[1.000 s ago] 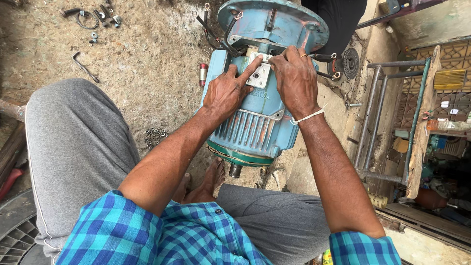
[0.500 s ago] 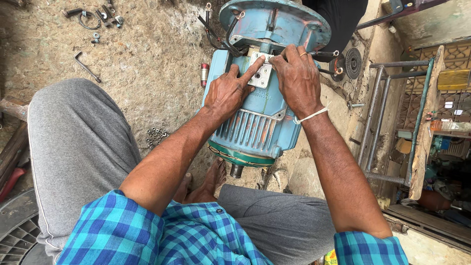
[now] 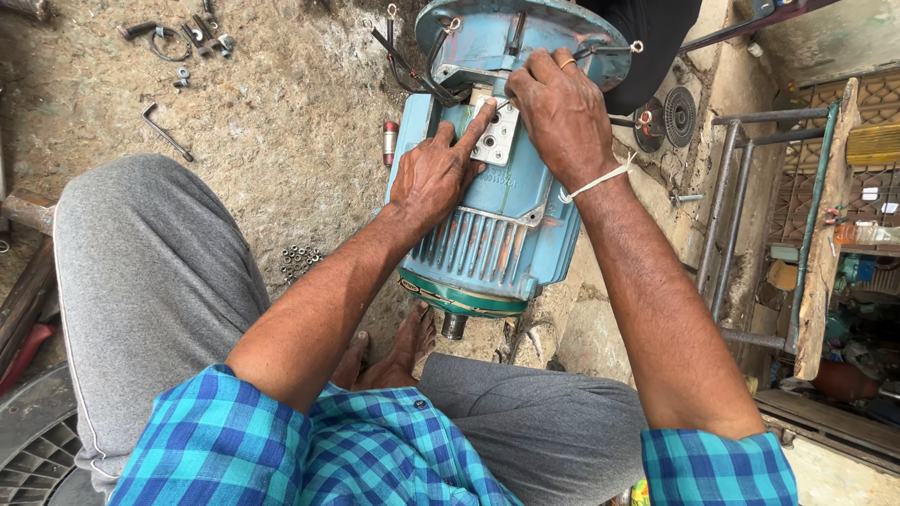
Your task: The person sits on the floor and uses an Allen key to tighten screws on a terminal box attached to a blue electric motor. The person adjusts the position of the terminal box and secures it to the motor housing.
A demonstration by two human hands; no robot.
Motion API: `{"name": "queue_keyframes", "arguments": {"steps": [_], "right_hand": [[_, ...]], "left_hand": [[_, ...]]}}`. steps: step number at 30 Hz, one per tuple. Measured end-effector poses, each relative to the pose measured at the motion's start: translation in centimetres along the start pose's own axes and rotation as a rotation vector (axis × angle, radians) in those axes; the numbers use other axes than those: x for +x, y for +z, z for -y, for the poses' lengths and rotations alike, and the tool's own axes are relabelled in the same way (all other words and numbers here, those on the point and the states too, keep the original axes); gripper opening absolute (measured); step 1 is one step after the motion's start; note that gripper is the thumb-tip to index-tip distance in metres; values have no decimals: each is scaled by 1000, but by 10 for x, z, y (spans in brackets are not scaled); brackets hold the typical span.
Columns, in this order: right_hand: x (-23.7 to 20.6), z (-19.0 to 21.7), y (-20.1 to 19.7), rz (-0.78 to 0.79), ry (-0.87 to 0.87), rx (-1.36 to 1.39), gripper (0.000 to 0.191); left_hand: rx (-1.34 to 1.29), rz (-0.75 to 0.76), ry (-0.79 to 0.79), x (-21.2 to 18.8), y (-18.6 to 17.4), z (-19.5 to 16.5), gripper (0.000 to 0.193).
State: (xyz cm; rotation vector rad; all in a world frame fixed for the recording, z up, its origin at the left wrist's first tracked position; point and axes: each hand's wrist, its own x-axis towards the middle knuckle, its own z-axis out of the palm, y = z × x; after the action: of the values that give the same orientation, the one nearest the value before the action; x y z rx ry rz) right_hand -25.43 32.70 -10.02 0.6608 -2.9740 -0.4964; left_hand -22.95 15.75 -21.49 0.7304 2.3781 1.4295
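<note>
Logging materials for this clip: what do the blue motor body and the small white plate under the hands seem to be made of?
Motor body: likely cast metal under blue paint; the moulded cooling fins and worn, rusty patches suggest it. White plate: looks like plastic or ceramic, matt and pale with round holes; the picture leaves this open. The left hand rests a finger on it, and the right hand is beside it.

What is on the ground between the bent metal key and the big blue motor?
In the head view, a small red-and-silver cylinder lies on the dirt floor between the bent key and the blue motor, close beside the motor; the rest is bare ground.
</note>
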Motion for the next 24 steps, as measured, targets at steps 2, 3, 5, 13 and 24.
{"name": "queue_keyframes", "arguments": {"steps": [2, 3, 5, 13, 24], "right_hand": [[-1, 0, 1, 10, -1, 7, 8], [-1, 0, 1, 8, 3, 2, 9], [-2, 0, 0, 1, 11, -6, 11], [-2, 0, -8, 101, 41, 61, 22], [-6, -2, -3, -1, 42, 76, 23]], "left_hand": [[11, 10, -13, 0, 0, -2, 83], [13, 10, -11, -1, -1, -3, 84], [17, 8, -5, -1, -2, -5, 85], [-42, -104, 35, 1, -4, -16, 86], [-65, -151, 184, 17, -7, -11, 93]]}}
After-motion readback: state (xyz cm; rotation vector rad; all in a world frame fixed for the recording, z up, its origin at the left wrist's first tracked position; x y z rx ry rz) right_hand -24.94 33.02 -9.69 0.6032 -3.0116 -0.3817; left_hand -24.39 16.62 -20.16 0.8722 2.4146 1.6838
